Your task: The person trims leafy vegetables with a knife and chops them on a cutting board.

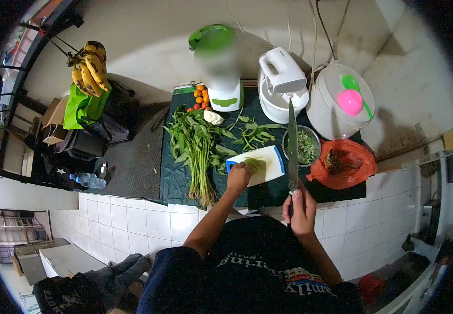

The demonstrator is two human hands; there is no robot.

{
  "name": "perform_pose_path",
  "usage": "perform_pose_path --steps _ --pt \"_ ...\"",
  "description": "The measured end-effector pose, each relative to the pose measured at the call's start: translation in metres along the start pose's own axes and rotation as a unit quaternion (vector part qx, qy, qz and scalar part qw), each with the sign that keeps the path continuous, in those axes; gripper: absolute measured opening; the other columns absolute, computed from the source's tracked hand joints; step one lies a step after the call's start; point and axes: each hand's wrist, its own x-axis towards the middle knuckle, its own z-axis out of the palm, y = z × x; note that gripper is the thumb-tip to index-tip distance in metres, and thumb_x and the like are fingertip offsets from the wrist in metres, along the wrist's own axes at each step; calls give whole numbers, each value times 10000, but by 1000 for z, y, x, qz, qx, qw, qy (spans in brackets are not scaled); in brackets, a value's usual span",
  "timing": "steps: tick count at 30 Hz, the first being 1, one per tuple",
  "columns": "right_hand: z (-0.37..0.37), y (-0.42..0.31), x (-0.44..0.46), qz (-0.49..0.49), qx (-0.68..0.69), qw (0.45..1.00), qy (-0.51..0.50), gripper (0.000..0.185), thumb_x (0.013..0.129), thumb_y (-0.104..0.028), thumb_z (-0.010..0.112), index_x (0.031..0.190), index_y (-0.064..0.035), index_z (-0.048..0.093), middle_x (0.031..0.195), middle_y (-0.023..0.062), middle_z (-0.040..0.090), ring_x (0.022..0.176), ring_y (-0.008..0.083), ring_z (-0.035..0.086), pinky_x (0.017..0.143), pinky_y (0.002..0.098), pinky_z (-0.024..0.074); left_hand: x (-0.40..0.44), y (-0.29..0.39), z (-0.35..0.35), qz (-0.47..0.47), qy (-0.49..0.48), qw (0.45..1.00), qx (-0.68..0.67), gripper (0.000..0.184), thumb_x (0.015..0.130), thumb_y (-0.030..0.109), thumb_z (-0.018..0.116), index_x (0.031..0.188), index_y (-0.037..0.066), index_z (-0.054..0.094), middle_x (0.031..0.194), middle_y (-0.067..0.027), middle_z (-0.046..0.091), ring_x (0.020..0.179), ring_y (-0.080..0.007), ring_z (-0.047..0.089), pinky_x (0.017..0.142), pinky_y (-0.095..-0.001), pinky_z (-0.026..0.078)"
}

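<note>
My left hand (239, 177) is closed over the near left part of a white cutting board (271, 161) with a blue edge, gripping a small bunch of cut green stems (256, 165). In my right hand (302, 212) is a large knife (293, 149), held by its dark handle with the long blade pointing away from me, right of the board. Left of the board lies a big bundle of leafy greens (199, 157), roots toward me. Loose leaves (254, 135) rest behind the board. Partly behind the blade, a metal bowl (319, 148) holds chopped greens (306, 146).
A blender (225, 97), blurred at its jar, and a white stand mixer (284, 78) stand at the back. Orange fruits (201, 97) sit beside the blender. An orange-red plastic bag (349, 167) lies at right. Bananas (89, 68) hang at left. Another person (90, 280) is at lower left.
</note>
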Motion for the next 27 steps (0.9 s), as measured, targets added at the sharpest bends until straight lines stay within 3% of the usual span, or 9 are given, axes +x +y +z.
perform_pose_path --steps 6,9,11,12,14,15,17,21,27 --pt "3 0 2 -9 -14 1000 -16 453 1083 -284 357 1470 -59 425 584 7 462 446 66 405 408 222 340 11 -5 15 6 -45 999 -20 153 852 152 607 948 76 699 983 -161 655 910 -369 642 797 -475 532" --pt "6 2 5 12 -18 999 -26 448 1083 -284 363 1464 -59 432 587 10 471 444 66 405 405 224 337 13 -10 14 7 -48 998 -40 192 878 167 654 1042 74 690 981 -180 665 882 -348 670 759 -446 553" --pt "7 0 8 29 -13 999 -29 448 1082 -286 367 1463 -60 433 588 13 475 443 67 405 402 225 335 15 3 -9 -87 25 941 -326 149 894 128 688 1021 51 687 987 -128 680 884 -238 693 746 -355 563" --pt "10 -5 9 41 -6 998 -35 451 1083 -301 364 1455 -58 441 589 15 479 441 72 407 401 227 337 18 4 -16 -101 35 912 -396 186 908 128 715 1049 23 657 1021 -92 686 892 -167 686 761 -300 558" --pt "14 -9 12 54 3 998 -40 456 1083 -316 362 1447 -55 449 591 18 483 438 77 408 399 230 338 18 30 -65 -127 24 812 -569 226 936 117 682 1114 9 594 1027 -97 695 899 -180 688 783 -316 563" --pt "15 -10 15 62 15 996 -58 467 1084 -324 354 1467 -68 429 581 11 482 432 78 421 397 233 348 15 44 -88 -127 23 814 -567 226 936 117 682 1114 9 594 1027 -97 695 899 -180 688 783 -316 563" --pt "20 -12 20 67 28 994 -77 479 1084 -331 345 1488 -80 409 571 4 480 426 79 434 396 236 358 10 67 -129 -93 22 750 -655 206 932 19 646 1119 3 561 995 -94 698 895 -155 674 800 -289 553" --pt "35 -21 26 76 60 990 -100 485 1085 -357 329 1465 -74 432 587 9 490 425 88 438 390 238 354 -1 92 -165 -68 39 704 -706 251 899 4 696 1115 5 567 973 -72 689 877 -137 658 791 -280 531" --pt "48 -28 25 68 72 988 -118 488 1081 -385 342 1440 -73 454 604 18 498 435 89 434 400 237 360 -12 108 -177 -76 59 692 -715 201 882 43 730 1035 57 601 894 -24 669 780 -96 598 682 -238 469"
